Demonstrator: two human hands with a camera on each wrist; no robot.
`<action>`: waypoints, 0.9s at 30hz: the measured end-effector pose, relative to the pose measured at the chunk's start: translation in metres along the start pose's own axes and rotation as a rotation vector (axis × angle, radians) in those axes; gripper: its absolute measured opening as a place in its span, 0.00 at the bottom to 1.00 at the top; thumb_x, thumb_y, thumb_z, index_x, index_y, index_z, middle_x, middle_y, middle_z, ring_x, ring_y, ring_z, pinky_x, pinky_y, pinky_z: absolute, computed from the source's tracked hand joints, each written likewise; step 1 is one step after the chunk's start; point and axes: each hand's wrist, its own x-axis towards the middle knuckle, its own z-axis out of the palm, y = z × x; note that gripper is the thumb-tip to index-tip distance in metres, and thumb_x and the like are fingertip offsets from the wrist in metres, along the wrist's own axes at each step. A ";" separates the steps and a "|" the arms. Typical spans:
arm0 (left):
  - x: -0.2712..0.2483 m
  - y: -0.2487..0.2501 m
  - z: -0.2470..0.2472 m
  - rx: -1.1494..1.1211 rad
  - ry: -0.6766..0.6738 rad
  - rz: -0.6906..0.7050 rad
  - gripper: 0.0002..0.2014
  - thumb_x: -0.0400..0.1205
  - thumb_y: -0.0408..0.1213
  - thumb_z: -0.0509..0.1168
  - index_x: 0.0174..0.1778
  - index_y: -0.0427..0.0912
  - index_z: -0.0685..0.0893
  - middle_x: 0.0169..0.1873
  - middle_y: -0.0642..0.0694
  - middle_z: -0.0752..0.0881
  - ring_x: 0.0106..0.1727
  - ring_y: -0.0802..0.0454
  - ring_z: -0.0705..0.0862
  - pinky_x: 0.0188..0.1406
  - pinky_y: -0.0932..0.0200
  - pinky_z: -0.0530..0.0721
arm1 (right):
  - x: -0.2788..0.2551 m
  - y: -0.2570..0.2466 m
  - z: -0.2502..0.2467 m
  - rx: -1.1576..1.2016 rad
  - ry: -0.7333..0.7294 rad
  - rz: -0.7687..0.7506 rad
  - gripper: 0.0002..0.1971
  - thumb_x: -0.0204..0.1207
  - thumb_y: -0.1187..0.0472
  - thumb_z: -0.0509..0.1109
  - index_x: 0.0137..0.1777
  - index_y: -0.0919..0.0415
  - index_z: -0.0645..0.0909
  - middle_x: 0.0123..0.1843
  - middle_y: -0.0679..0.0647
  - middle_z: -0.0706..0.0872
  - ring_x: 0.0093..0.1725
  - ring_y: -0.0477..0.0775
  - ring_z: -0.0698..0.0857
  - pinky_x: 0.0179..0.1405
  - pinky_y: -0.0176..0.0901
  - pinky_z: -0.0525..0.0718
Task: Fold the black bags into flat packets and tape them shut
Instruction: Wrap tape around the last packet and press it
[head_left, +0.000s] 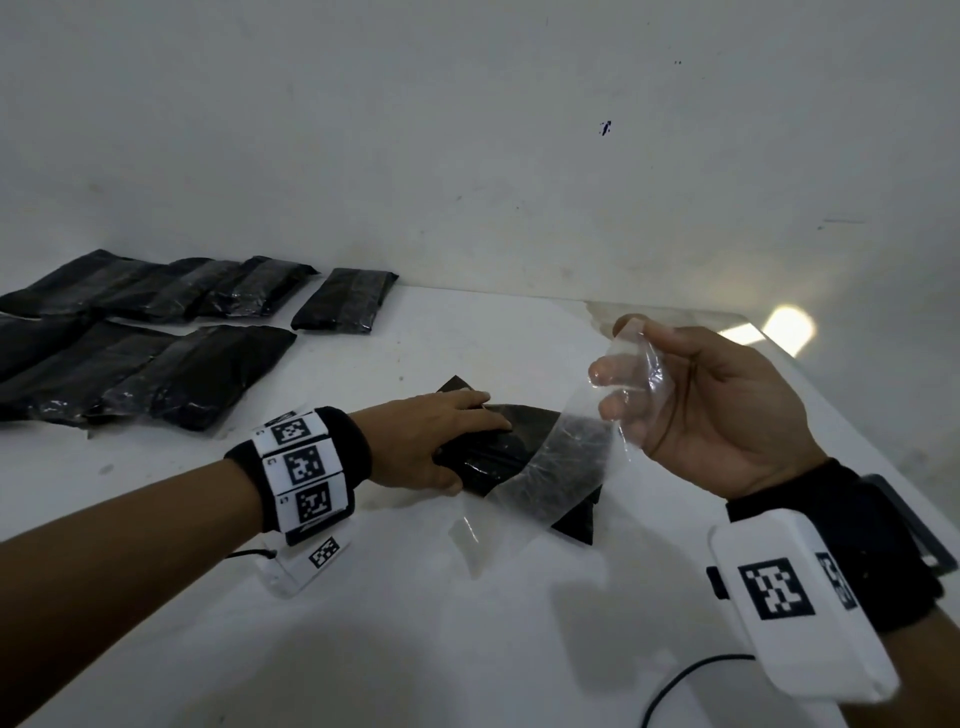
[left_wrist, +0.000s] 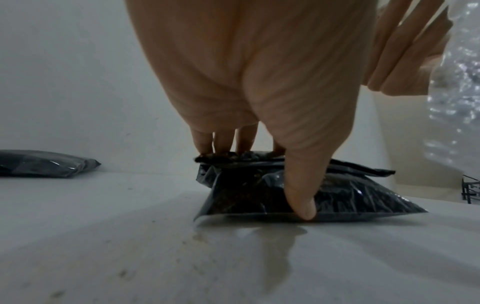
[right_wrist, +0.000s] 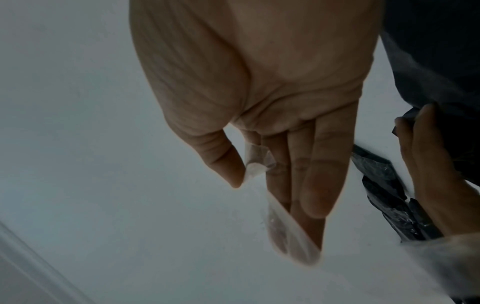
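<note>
A white bench (head_left: 467, 649) runs up to a pale wall (head_left: 467, 130), and on its far left lies a group of finished black packets (head_left: 130, 353), flat and side by side, with one more packet (head_left: 345, 300) set a little apart to their right. Near the middle of the bench sits the black bag (head_left: 498, 457) being worked on, folded over and lying flat. The left hand (head_left: 441, 441) presses it down: the fingers lie on its folded top edge and the thumb (left_wrist: 302, 201) curls against its near side, tip down at the bench. The right hand (head_left: 717, 410) is raised just to the right of the bag, palm up, fingers loosely curled, pinching the upper end of a clear strip of tape (head_left: 561, 467) between thumb and fingers. The tape hangs down across the bag's right end, and its lower end reaches the bench in front of the bag
</note>
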 end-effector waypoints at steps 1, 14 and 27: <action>-0.001 -0.001 0.001 -0.021 0.006 0.002 0.40 0.78 0.41 0.74 0.84 0.53 0.60 0.84 0.45 0.59 0.82 0.47 0.63 0.73 0.60 0.65 | 0.001 0.000 0.000 0.004 -0.008 -0.007 0.05 0.62 0.56 0.74 0.38 0.54 0.86 0.37 0.57 0.90 0.32 0.56 0.88 0.29 0.37 0.82; -0.032 0.010 -0.016 -0.883 0.525 -0.157 0.11 0.87 0.40 0.62 0.60 0.43 0.87 0.55 0.50 0.90 0.58 0.58 0.86 0.62 0.53 0.82 | 0.006 -0.001 0.021 0.116 0.037 -0.028 0.06 0.74 0.56 0.60 0.44 0.55 0.77 0.40 0.57 0.90 0.31 0.53 0.89 0.22 0.35 0.84; -0.056 -0.001 -0.007 -1.505 0.167 -0.036 0.15 0.65 0.35 0.83 0.44 0.36 0.90 0.35 0.37 0.89 0.49 0.35 0.91 0.54 0.47 0.89 | -0.001 -0.005 0.037 0.237 0.051 -0.123 0.06 0.75 0.55 0.61 0.44 0.56 0.78 0.48 0.55 0.93 0.43 0.53 0.93 0.25 0.35 0.87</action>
